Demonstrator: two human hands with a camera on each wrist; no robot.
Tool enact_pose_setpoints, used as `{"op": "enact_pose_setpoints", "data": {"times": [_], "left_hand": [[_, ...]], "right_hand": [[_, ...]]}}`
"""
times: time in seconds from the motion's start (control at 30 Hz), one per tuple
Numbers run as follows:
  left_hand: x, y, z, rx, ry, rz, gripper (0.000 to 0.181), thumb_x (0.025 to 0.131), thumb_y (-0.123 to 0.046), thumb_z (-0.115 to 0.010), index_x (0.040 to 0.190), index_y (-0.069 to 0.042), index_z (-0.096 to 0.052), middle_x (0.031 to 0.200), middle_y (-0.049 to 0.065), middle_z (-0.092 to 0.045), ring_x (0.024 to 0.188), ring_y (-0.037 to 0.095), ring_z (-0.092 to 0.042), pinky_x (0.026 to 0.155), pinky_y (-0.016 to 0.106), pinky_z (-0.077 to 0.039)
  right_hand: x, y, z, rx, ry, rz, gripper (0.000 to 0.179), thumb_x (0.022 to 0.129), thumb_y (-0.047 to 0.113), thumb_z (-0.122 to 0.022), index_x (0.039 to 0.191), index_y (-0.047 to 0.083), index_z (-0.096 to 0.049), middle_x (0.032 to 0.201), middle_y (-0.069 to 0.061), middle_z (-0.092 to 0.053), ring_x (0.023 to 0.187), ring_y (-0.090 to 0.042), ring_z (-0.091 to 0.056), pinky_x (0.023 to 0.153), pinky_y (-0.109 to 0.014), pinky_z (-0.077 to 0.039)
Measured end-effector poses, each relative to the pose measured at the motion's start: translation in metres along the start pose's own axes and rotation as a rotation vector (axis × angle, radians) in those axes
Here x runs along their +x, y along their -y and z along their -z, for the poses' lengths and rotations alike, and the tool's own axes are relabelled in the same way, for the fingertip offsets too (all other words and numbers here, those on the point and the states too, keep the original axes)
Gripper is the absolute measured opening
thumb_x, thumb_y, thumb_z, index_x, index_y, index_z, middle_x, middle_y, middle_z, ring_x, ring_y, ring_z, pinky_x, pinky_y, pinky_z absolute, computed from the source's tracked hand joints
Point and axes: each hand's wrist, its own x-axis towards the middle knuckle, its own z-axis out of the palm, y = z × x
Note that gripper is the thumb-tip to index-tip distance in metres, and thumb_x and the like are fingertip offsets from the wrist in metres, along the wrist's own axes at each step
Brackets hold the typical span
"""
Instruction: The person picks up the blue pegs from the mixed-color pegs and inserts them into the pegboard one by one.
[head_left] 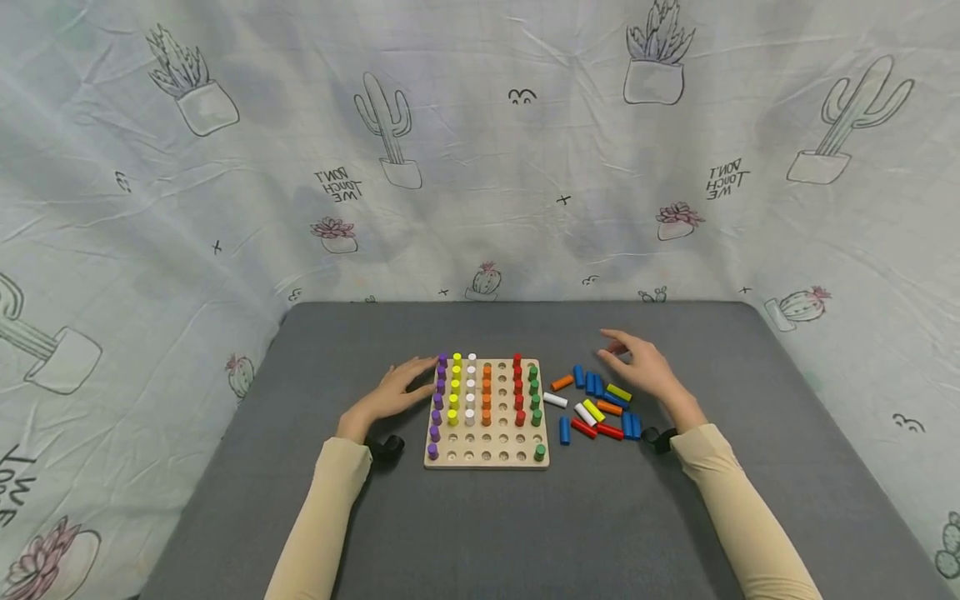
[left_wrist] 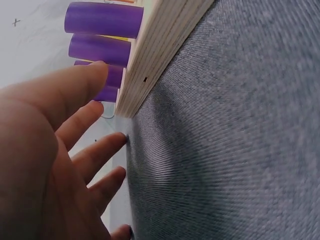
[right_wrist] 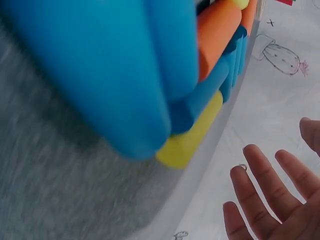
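Observation:
A wooden pegboard (head_left: 486, 461) lies on the table, with purple, yellow, white, orange, red and green pegs standing in columns. One column between the orange and red pegs shows bare holes. At the board's left edge is my left hand (head_left: 397, 390), fingers spread and relaxed beside the purple pegs (left_wrist: 104, 20); whether the thumb touches a peg I cannot tell. My right hand (head_left: 637, 362) hovers above the far side of the loose pegs, its fingers parted and holding nothing. Below it lie blue pegs (right_wrist: 120, 75), a yellow peg (right_wrist: 192, 137) and an orange peg (right_wrist: 217, 35).
Loose red pegs (head_left: 609, 432), white pegs (head_left: 556, 400) and a single blue peg (head_left: 565, 431) lie scattered right of the board. The grey tabletop (head_left: 480, 533) meets a cactus-printed cloth (head_left: 480, 167) behind and at the sides.

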Motion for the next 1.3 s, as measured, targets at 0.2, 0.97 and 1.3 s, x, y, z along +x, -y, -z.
{"op": "enact_pose_setpoints", "data": {"times": [0.2, 0.97, 1.3], "left_hand": [[-0.001, 0.002, -0.002, 0.042, -0.014, -0.013, 0.061, 0.093, -0.036, -0.053, 0.145, -0.011, -0.033, 0.148, 0.016, -0.032, 0.138, 0.04, -0.019, 0.109, 0.064, -0.002], [-0.001, 0.006, -0.006, 0.003, -0.02, 0.011, 0.064, 0.091, -0.038, -0.056, 0.145, -0.014, -0.034, 0.149, 0.014, -0.032, 0.139, 0.038, -0.016, 0.109, 0.063, 0.002], [0.0, 0.008, -0.008, -0.008, -0.006, 0.032, 0.063, 0.091, -0.039, -0.056, 0.145, -0.016, -0.033, 0.15, 0.011, -0.029, 0.141, 0.035, -0.014, 0.111, 0.06, 0.004]], "right_hand": [[0.004, 0.005, -0.009, 0.039, 0.011, 0.011, 0.046, 0.093, 0.032, -0.056, 0.131, 0.007, -0.052, 0.106, -0.014, -0.066, 0.097, -0.031, -0.06, 0.08, -0.051, -0.049], [0.012, 0.016, -0.031, 0.002, 0.175, -0.052, 0.042, 0.089, 0.034, -0.062, 0.12, 0.006, -0.061, 0.084, -0.003, -0.064, 0.07, -0.014, -0.056, 0.06, -0.032, -0.047], [0.013, 0.018, -0.036, -0.028, 0.186, -0.05, 0.035, 0.085, 0.033, -0.066, 0.11, 0.009, -0.065, 0.084, -0.003, -0.064, 0.069, -0.013, -0.055, 0.059, -0.029, -0.045]]}}
